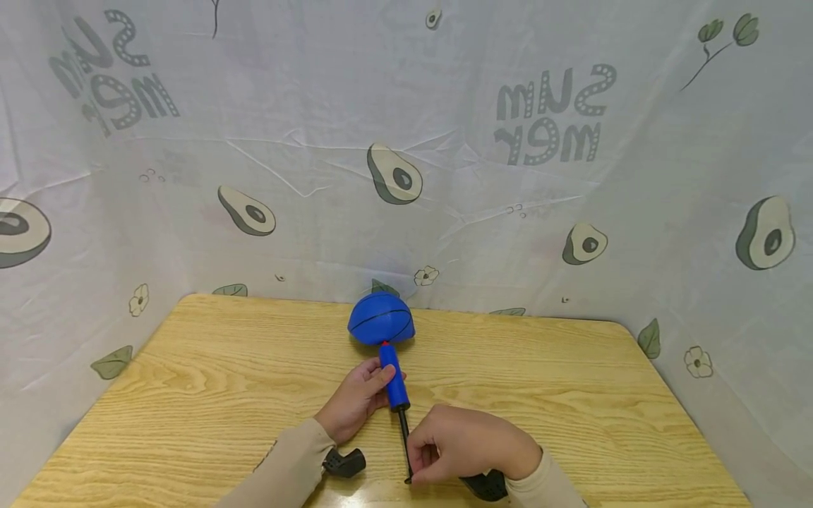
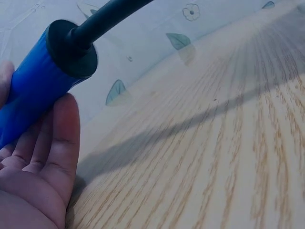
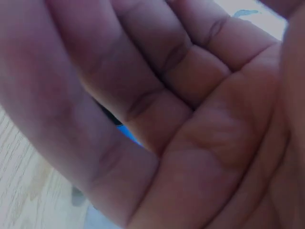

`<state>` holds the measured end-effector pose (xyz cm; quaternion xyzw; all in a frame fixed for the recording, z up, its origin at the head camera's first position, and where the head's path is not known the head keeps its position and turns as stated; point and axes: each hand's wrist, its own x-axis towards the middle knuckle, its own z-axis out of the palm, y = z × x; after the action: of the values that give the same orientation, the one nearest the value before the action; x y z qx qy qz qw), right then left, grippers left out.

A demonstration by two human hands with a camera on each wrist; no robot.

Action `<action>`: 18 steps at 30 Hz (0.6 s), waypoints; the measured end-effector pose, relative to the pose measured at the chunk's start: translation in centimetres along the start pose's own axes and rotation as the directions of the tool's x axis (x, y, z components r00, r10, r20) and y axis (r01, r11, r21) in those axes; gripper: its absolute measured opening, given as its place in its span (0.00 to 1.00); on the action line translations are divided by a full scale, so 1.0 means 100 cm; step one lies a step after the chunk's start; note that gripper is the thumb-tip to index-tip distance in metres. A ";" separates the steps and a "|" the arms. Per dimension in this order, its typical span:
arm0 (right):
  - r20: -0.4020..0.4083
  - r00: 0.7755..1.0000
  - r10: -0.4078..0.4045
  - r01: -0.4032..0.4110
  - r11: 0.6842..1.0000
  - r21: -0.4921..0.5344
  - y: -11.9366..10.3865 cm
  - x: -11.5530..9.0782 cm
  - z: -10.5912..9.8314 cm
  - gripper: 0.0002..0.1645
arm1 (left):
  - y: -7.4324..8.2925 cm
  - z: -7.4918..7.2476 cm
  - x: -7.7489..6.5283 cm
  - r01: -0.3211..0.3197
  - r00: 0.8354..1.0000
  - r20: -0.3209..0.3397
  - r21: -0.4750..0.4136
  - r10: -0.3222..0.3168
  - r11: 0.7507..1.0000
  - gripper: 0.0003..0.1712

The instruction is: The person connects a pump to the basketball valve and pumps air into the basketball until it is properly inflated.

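A soft, partly collapsed blue ball (image 1: 380, 319) with black lines lies near the back of the table. Against its front side is the red tip of a blue hand pump (image 1: 395, 384), whose black rod (image 1: 403, 427) is drawn out toward the person. My left hand (image 1: 357, 401) holds the pump's barrel, thumb on top and fingers beneath, as the left wrist view also shows with the barrel (image 2: 35, 78). Curled fingers of my right hand (image 1: 466, 444) grip the rod's near end, the handle mostly hidden. In the right wrist view, palm and fingers (image 3: 138, 90) cover nearly everything.
The wood-grain table (image 1: 254, 353) spreads to both sides of the pump. A pale cloth (image 1: 317, 233) printed with avocados and leaves hangs behind it and along the sides. Black wrist devices (image 1: 345, 463) sit at both cuffs.
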<state>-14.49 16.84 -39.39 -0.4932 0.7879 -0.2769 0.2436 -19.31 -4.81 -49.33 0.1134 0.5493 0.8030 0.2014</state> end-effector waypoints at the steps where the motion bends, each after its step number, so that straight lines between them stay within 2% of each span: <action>1: -0.007 1.000 -0.004 0.004 1.000 -0.003 0.000 0.000 0.000 0.08 | 0.000 0.000 0.000 0.000 1.000 -0.001 0.000 0.000 1.000 0.36; 5: -0.050 0.999 0.000 -0.001 1.000 -0.027 0.002 0.001 -0.001 0.08 | 0.001 0.000 -0.001 -0.002 1.000 0.004 -0.008 0.002 1.000 0.36; 11: -0.154 0.986 0.062 -0.078 0.991 -0.104 0.003 0.003 -0.001 0.08 | 0.001 0.000 -0.002 -0.004 1.000 -0.004 -0.005 0.004 1.000 0.34; 14: -0.220 0.970 0.105 -0.132 0.985 -0.111 0.005 0.005 -0.002 0.08 | 0.001 0.001 -0.002 -0.003 1.000 -0.012 0.003 0.003 1.000 0.34; 18: -0.316 0.937 0.150 -0.196 0.973 -0.119 0.008 0.006 -0.003 0.07 | 0.000 0.001 -0.002 -0.005 1.000 -0.020 0.005 0.005 1.000 0.34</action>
<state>-15.45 16.69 -39.79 -0.3900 0.8747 -0.2678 0.1051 -19.13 -4.77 -49.23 0.1075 0.5531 0.8032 0.1934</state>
